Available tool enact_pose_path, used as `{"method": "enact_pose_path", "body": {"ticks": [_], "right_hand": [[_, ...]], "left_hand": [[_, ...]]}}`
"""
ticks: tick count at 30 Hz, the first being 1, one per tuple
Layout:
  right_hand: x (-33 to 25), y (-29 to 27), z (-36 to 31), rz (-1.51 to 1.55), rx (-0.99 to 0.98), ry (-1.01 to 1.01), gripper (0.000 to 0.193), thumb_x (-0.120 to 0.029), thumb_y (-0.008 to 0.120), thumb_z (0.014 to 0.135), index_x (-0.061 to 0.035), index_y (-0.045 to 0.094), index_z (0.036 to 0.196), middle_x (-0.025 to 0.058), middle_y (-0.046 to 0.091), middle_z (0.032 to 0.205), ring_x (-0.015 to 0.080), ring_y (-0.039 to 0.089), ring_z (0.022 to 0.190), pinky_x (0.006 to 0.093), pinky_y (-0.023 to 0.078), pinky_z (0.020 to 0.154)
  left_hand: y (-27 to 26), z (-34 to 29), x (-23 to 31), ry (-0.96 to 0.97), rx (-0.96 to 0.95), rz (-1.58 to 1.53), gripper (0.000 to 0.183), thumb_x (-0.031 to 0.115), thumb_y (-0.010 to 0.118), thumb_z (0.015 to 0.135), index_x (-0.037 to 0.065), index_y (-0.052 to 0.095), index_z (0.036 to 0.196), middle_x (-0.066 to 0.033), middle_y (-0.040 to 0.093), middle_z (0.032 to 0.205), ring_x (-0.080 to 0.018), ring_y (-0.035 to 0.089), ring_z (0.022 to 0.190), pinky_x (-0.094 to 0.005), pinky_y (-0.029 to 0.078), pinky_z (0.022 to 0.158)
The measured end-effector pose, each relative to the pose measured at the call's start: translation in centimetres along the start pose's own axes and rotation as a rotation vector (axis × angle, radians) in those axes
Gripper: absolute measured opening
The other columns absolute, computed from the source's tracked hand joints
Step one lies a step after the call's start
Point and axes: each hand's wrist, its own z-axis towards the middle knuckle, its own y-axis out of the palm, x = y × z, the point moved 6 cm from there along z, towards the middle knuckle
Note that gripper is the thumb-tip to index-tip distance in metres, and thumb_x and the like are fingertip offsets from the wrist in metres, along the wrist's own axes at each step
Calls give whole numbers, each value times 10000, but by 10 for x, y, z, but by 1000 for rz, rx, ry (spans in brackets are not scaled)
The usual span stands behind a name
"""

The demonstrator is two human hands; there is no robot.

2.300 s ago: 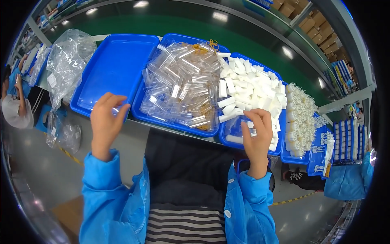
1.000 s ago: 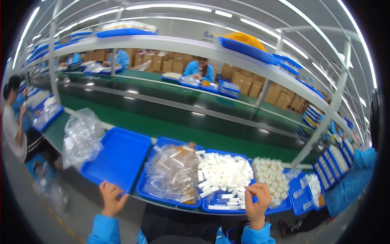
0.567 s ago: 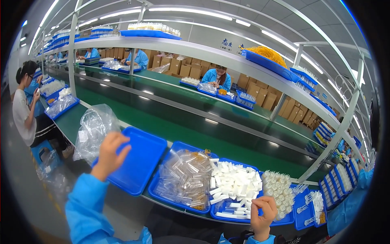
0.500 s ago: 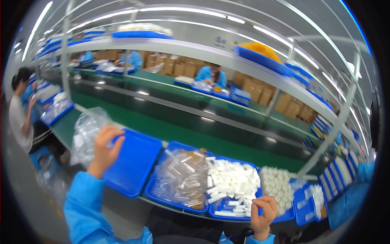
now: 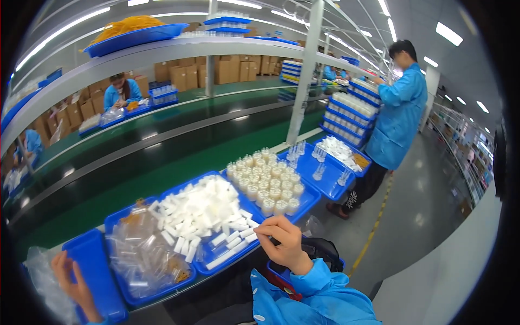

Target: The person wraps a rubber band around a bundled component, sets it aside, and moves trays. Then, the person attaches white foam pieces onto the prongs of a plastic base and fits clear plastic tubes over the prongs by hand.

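Now my view has swung right. My left hand [image 5: 76, 287], at eight o'clock, is spread by a blue tray [image 5: 100, 265]; my right hand [image 5: 287, 246], near five, has fingertips bunched, pinching anything I can't tell; white pieces [image 5: 203, 203] lie toward its ten, none visibly lifted.

White lettering [image 5: 351, 199] on the standing co-worker's [image 5: 398, 122] dark trouser leg [image 5: 372, 185] is too small to read.

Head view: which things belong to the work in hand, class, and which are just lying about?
Likely in use:
short white pieces near the right hand
clear plastic tubes, heaped
rectangular blue plastic tray near the left hand

Apparently just lying about:
brown cardboard boxes
heaped orange strands, high up
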Motion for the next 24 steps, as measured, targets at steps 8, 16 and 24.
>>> {"method": "enact_pose_path", "body": {"ticks": [8, 16, 24], "right_hand": [[6, -12, -11, -7, 24, 0, 152, 58, 700, 757, -19, 709, 887, 107, 643, 864, 220, 641, 703, 284, 504, 603], [62, -65, -18, -210, 350, 168, 121, -37, 701, 754, -24, 664, 868, 109, 630, 882, 250, 624, 827, 334, 495, 748], [381, -182, -159, 545, 823, 1202, 448, -323, 730, 862, -43, 583, 1180, 114, 644, 1063, 242, 632, 909, 349, 523, 754]], "left_hand": [[18, -4, -3, -34, -23, -92, 302, 56, 529, 980, 23, 575, 1277, -69, 512, 1277, -141, 523, 977, -263, 453, 868], [14, -9, -3, -23, -78, 1, 312, 61, 522, 986, 29, 565, 1293, -67, 514, 1274, -115, 511, 934, -247, 460, 827], [18, -27, 7, -74, -138, -68, 327, 27, 543, 958, 21, 562, 1284, -52, 510, 1238, -100, 498, 903, -229, 450, 804]]}}
